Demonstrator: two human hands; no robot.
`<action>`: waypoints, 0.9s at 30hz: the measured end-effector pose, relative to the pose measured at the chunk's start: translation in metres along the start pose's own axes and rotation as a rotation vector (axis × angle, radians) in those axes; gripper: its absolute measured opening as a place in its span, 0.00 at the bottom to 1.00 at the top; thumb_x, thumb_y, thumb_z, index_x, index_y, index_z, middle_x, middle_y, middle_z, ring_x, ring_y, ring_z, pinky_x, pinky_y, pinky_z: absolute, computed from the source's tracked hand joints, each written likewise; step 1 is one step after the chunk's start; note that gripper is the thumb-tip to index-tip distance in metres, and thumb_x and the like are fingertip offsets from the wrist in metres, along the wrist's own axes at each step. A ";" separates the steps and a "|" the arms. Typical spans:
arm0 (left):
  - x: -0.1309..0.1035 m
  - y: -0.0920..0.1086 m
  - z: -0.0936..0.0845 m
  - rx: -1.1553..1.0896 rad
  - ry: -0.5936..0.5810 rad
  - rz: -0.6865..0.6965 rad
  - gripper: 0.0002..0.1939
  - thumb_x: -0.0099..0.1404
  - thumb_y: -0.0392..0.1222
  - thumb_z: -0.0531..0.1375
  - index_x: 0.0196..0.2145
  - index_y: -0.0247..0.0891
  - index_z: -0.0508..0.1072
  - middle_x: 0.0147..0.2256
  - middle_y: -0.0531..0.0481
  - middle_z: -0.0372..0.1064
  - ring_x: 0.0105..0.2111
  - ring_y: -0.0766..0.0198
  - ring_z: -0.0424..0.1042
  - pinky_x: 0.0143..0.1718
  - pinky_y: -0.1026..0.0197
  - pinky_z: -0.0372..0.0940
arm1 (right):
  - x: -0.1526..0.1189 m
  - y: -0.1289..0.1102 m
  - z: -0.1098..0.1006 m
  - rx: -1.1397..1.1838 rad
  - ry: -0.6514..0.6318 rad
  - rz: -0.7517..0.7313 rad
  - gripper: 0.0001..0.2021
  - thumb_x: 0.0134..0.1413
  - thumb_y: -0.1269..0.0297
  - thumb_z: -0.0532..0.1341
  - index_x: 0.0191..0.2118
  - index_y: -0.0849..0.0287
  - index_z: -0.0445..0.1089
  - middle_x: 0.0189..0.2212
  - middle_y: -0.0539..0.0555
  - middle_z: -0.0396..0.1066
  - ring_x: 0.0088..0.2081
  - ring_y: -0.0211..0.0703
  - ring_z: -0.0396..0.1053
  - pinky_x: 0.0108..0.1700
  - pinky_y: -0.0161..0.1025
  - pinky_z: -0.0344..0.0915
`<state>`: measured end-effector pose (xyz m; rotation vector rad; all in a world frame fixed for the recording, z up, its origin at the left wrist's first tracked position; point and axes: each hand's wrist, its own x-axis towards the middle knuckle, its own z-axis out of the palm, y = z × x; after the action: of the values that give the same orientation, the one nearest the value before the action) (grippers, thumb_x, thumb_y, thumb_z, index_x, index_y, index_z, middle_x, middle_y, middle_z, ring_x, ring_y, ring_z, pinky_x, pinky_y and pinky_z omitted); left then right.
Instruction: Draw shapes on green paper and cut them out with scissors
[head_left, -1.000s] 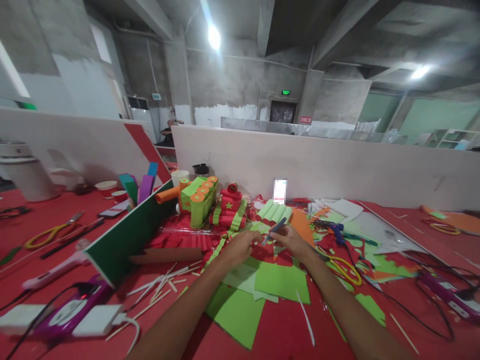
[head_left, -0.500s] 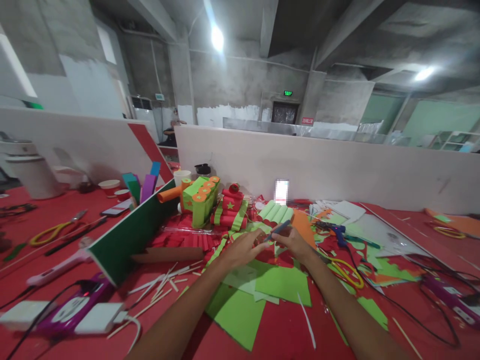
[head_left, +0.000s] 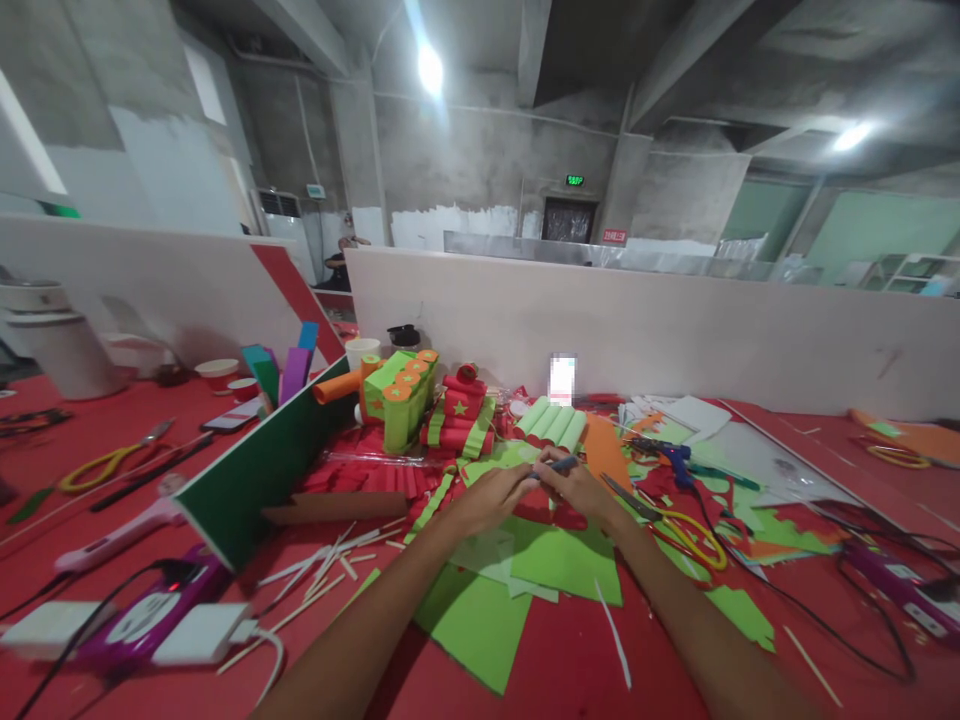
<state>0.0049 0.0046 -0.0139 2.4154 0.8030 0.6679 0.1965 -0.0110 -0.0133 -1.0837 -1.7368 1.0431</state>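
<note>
In the middle of the head view, a slim dark blue-grey pen (head_left: 556,465) lies nearly level between my hands. My right hand (head_left: 576,488) is closed around it. My left hand (head_left: 496,495) meets its left end with pinched fingers, whose tips are partly hidden. Green foam sheets (head_left: 566,560) lie below my wrists, with red material just under my right hand. Right behind the hands are light green rolled tubes (head_left: 551,425), side by side. Yellow-handled scissors (head_left: 686,535) rest beside my right forearm.
Red and green rolled pieces with stars (head_left: 459,410) stand left of centre, by a green board (head_left: 255,470). A blue glue gun (head_left: 675,460) and scraps lie to the right. White sticks (head_left: 330,565) and a purple power strip (head_left: 150,610) are at left. A lit phone (head_left: 562,380) leans against the partition.
My hands have come closer together, and the pen has gone from slanting upward to nearly level. My left fingers now meet its left end. The scissors show more fully beside my right arm.
</note>
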 end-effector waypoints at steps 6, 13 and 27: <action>0.001 0.000 0.002 0.015 -0.013 0.017 0.21 0.71 0.50 0.41 0.49 0.35 0.64 0.32 0.47 0.67 0.30 0.61 0.64 0.33 0.61 0.59 | 0.000 -0.004 0.003 -0.051 0.088 -0.068 0.14 0.52 0.50 0.62 0.32 0.56 0.63 0.18 0.43 0.56 0.20 0.34 0.53 0.23 0.33 0.50; 0.002 0.009 -0.005 -0.008 0.010 -0.027 0.21 0.69 0.54 0.43 0.47 0.39 0.65 0.31 0.49 0.66 0.30 0.62 0.64 0.33 0.62 0.59 | 0.003 -0.005 0.002 0.059 0.083 -0.034 0.15 0.53 0.49 0.60 0.29 0.56 0.63 0.14 0.43 0.57 0.16 0.33 0.53 0.20 0.32 0.49; -0.004 -0.021 0.007 0.011 -0.252 -0.167 0.13 0.53 0.49 0.64 0.31 0.39 0.69 0.26 0.53 0.66 0.24 0.65 0.62 0.23 0.64 0.52 | -0.006 0.003 -0.040 -0.367 -0.246 -0.040 0.11 0.55 0.55 0.60 0.37 0.58 0.69 0.30 0.52 0.74 0.30 0.41 0.69 0.32 0.36 0.63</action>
<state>-0.0022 0.0145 -0.0324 2.3492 0.8891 0.2881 0.2364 -0.0069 -0.0045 -1.1737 -2.2017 0.8808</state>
